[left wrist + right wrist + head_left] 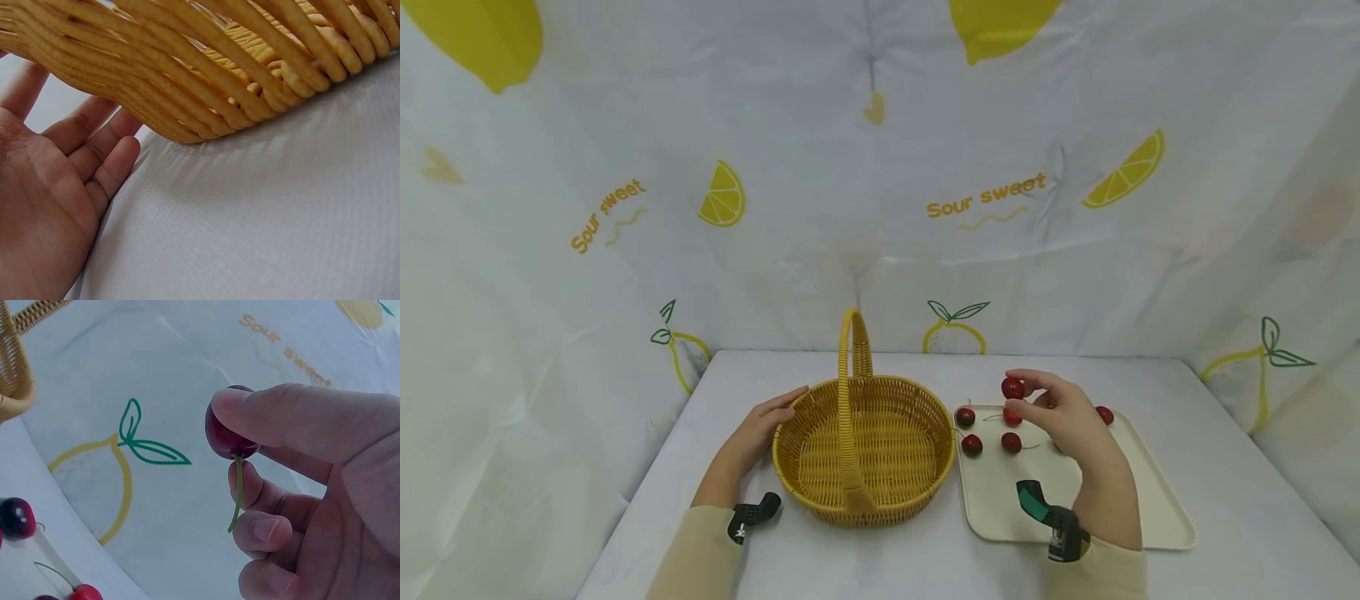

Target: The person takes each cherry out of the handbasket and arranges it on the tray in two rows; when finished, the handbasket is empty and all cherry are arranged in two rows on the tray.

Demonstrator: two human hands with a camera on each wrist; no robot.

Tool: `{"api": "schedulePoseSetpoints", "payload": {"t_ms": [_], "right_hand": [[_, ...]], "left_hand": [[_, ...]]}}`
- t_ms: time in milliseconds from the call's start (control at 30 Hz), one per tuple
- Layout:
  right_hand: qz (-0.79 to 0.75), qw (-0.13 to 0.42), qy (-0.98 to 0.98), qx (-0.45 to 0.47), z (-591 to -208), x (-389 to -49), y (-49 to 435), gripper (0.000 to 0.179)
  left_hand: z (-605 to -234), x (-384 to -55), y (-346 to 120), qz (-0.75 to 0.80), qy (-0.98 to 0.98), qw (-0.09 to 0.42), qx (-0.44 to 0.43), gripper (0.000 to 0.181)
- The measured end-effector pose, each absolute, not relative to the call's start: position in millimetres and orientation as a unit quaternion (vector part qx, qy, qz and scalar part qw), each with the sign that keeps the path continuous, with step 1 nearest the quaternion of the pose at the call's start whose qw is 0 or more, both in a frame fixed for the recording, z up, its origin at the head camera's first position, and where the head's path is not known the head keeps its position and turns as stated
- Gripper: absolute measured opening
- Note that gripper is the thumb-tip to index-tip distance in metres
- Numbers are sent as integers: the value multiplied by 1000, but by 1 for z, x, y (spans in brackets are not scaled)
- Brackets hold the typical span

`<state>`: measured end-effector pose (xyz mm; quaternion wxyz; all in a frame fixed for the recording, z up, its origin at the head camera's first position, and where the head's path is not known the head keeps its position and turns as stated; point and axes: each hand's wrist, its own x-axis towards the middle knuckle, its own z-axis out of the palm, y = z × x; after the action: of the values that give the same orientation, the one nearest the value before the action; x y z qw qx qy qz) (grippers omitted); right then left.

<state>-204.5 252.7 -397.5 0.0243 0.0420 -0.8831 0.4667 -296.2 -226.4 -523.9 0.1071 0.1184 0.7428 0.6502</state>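
A yellow wicker basket point(887, 507) with a tall arched handle point(847, 417) stands upright on the table. My left hand point(762, 433) rests at its left rim. In the left wrist view, the fingers point(81, 128) lie loosely extended along the woven side, and the palm is apart from it. My right hand point(1067, 417) pinches a dark red cherry point(1012, 387) between thumb and fingers, above the far part of a cream tray point(1022, 508). A green stem hangs from this cherry in the right wrist view. Several cherries lie on the tray, including one point(972, 445) near its left edge.
The tray sits just right of the basket on a white-covered table point(820, 567). Another cherry point(1104, 414) lies toward the tray's far right, beyond my right hand. A white curtain point(820, 208) with lemon prints hangs behind and at both sides.
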Motion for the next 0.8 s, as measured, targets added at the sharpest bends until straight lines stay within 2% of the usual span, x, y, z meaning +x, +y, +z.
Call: {"api": "schedulePoseSetpoints", "payload": {"t_ms": [267, 467, 600, 800], "right_hand": [[417, 54, -907, -35, -409, -195, 291, 63], [393, 80, -913, -82, -428, -190, 320, 62], [388, 60, -913, -109, -441, -190, 335, 63], [389, -10, -904, -176, -457, -194, 351, 68]], "left_hand": [[-525, -297, -227, 647, 745, 111, 118, 54], [-522, -297, -226, 651, 742, 115, 110, 54], [-522, -297, -227, 649, 746, 113, 100, 54], [-522, -297, -226, 650, 745, 117, 96, 54]]}}
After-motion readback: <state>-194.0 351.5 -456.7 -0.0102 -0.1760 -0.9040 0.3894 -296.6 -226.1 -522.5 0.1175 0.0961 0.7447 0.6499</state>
